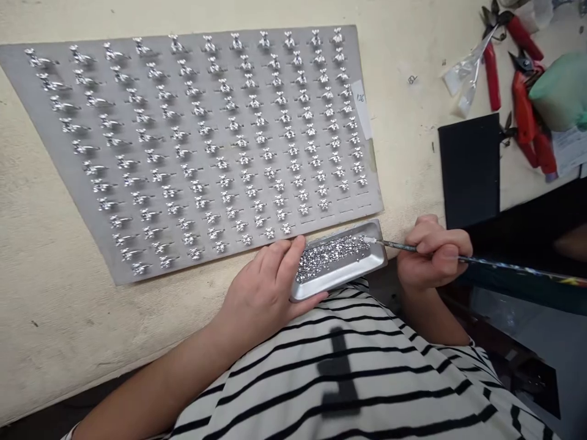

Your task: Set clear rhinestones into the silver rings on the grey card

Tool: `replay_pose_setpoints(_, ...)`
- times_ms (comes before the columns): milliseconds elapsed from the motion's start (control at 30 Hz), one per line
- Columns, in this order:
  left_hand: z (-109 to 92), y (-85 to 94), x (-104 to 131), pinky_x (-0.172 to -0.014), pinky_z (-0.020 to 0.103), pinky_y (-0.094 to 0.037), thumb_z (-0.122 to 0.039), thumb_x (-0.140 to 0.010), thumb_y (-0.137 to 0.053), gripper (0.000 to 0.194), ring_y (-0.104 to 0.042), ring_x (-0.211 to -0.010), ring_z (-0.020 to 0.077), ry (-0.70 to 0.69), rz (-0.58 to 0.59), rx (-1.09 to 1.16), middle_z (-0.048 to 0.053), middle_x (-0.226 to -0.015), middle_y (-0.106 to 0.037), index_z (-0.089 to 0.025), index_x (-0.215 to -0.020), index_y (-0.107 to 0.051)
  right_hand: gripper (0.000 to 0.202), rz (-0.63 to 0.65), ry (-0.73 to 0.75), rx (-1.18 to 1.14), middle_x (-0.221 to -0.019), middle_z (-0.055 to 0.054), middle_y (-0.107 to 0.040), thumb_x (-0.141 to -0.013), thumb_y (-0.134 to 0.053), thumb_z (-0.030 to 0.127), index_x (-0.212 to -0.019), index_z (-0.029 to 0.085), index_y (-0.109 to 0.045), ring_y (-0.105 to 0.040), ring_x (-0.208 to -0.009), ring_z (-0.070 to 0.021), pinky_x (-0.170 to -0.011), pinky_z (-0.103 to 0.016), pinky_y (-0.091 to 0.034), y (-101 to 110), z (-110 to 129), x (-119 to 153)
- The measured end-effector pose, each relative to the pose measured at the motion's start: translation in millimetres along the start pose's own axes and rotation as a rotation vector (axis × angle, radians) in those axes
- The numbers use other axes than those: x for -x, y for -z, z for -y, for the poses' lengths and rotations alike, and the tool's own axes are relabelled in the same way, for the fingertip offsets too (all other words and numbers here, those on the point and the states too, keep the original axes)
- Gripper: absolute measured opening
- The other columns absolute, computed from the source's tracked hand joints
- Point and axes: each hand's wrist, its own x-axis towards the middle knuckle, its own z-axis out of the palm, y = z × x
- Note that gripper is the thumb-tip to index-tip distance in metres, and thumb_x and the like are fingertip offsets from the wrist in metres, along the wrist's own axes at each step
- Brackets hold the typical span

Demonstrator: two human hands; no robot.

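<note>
Tabletop (46, 275) bright; lower right dim; glints on metal tray (342, 275).

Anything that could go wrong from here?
1. Spill: the left hand holds the metal tray by one end, right against the striped top; a bump could tip out the loose stones.
2. Scatter: the slim tool in the right hand crosses the tray's far end, so a slip might flick stones out.
3. Knock: the left fingers sit close to the board's lowest rings and could brush them.
</note>
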Motion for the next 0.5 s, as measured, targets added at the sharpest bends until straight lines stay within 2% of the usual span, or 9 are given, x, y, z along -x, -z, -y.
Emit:
replay_pose_setpoints(267,0.3,-0.2,-0.6,-0.085,0.036,-0.059,-0.057,-0.092,-0.064,0.076,-0.065,-0.105,0.0277,-0.007,-0.008,-0.004,0.02,-0.116,-0.062,-0.001,-0.139,-0.043,0.027,0.06,-0.009,0.004,-0.043,0.008,-0.03,-0.091,-0.039,0.028,-0.064,0.024,-0.043,-0.029,-0.034,-0.0102,-0.054,-0.037,-0.031,0.0,0.4,0.7)
replay_pose_setpoints(500,0.3,-0.7,-1.0,-0.085,0.035,-0.06,-0.058,-0.093,-0.061,0.076,-0.064,-0.104,0.0276,-0.021,-0.023,-0.009,0.02,-0.116,-0.062,0.001,-0.138,-0.046,0.031,0.014,0.012,-0.086,-0.048,0.009,-0.031,-0.096,-0.043,0.032,-0.066,0.022,-0.046,-0.032,-0.036,-0.0068,-0.052,-0.032,-0.03,-3.4,4.8,-6.0)
